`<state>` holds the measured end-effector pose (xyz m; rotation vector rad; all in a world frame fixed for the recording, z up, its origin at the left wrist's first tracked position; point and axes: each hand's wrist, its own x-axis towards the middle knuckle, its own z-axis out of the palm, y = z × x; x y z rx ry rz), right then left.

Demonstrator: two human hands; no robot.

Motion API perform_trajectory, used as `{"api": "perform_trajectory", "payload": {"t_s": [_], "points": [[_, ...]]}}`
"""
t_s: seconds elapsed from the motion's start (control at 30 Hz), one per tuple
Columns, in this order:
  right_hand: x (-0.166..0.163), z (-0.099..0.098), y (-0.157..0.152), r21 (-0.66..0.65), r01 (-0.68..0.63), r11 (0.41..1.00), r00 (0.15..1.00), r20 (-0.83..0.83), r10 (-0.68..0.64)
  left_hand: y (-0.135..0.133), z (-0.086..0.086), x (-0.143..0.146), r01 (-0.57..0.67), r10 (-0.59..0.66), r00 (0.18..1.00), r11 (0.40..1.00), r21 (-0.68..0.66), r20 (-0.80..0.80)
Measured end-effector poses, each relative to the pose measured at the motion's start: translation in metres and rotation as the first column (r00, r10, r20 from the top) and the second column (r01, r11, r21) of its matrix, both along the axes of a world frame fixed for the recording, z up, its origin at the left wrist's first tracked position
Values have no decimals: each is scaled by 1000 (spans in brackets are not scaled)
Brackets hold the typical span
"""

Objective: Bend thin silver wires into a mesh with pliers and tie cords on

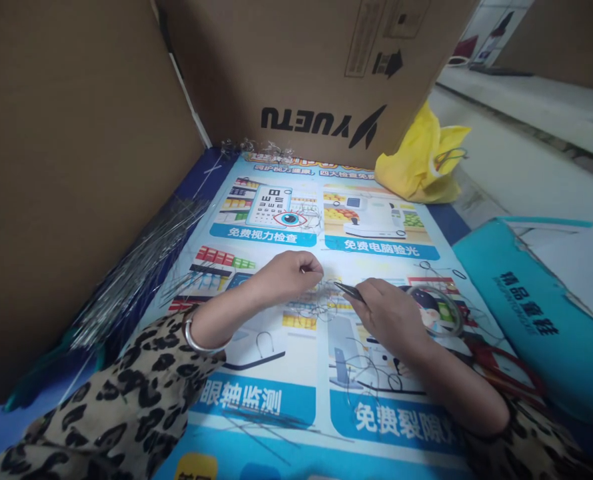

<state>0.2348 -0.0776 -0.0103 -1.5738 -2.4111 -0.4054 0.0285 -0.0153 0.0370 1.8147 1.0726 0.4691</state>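
Note:
My left hand (296, 275) is closed in a pinch above the middle of the printed poster (281, 460). What its fingertips hold is too small to make out. In my right hand (389, 317) is a dark pair of pointed pliers (347, 291), the tips aimed at my left fingertips with a small gap between. Bent pieces of thin wire (316, 308) lie under and between the hands. A ring-shaped coil of wire (459, 313) rests just beyond my right wrist. Loose straight wires (276, 420) are scattered on the poster nearer to me.
Cardboard panels (286, 60) stand at the back and left. Along the left lies a bundle of straight wires (136, 270). Small bent wire pieces (261, 148) sit at the far edge. To the right are a yellow bag (416, 163), a blue box (531, 313) and a red-handled tool (514, 367).

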Motion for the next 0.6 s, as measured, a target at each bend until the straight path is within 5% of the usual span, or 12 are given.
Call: {"api": "perform_trajectory", "payload": {"t_s": [0.23, 0.6], "points": [[-2, -2, 5, 10, 3, 1000, 1000, -10, -3, 0, 2, -2, -3, 6, 999, 999, 42, -54], [-2, -7, 12, 41, 30, 999, 999, 9, -31, 1, 6, -7, 75, -23, 984, 953, 292, -176]]}}
